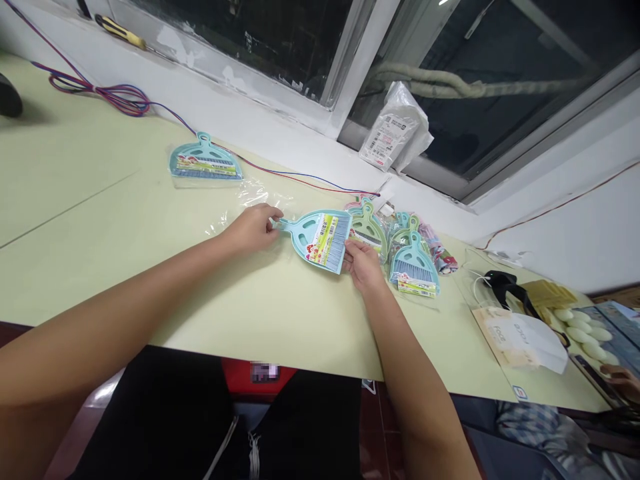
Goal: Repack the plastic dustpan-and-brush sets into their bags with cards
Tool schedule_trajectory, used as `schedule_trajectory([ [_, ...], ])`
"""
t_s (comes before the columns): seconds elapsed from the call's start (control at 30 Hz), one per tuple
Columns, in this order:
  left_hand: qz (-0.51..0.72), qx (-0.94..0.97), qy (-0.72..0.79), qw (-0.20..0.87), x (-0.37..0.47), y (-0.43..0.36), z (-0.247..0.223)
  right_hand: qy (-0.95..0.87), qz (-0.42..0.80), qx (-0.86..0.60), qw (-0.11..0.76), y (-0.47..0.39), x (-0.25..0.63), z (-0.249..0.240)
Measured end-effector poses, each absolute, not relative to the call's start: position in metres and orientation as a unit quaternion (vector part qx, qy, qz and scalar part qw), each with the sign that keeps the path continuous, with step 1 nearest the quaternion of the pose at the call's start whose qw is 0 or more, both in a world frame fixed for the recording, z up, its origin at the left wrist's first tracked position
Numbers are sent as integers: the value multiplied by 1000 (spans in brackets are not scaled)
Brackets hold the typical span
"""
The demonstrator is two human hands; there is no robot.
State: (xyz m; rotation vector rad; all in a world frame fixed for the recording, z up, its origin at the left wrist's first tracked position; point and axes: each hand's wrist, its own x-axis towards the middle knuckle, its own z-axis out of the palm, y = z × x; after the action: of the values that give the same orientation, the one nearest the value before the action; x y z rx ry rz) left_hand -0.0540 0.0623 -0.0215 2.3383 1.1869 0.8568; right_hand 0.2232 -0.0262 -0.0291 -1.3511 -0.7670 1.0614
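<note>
A light blue dustpan and brush set [321,237] with a printed label band is held over the table, its handle towards the left. My left hand [257,227] is closed on the handle end. My right hand [361,261] grips the wide brush-side edge, thumb on top. Clear plastic film [260,195] lies just beyond my left hand. To the right of my right hand, a bagged light blue dustpan set [414,265] and a green one [369,230] lie in a pile with several more. Another bagged blue dustpan set [205,160] lies at the back left.
Red and blue wires [120,100] run along the wall side. A screwdriver [120,31] and a white plastic-wrapped package [393,133] rest on the window ledge. On the right are a tissue pack [520,337], pale egg-shaped objects [583,330] and another person's hand [625,383].
</note>
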Motion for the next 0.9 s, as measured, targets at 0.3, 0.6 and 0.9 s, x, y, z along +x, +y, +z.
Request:
schedule_trajectory([
  [0.3,326,795,465,212,-49,59,-19,-379,384,-589,602,-30,213,-30],
  [0.6,311,816,427,237,-46,57,-21,-381,394,-585,598,-30,209,-30],
  [0.9,324,846,349,239,-35,46,-23,-335,463,-572,588,-27,204,-33],
])
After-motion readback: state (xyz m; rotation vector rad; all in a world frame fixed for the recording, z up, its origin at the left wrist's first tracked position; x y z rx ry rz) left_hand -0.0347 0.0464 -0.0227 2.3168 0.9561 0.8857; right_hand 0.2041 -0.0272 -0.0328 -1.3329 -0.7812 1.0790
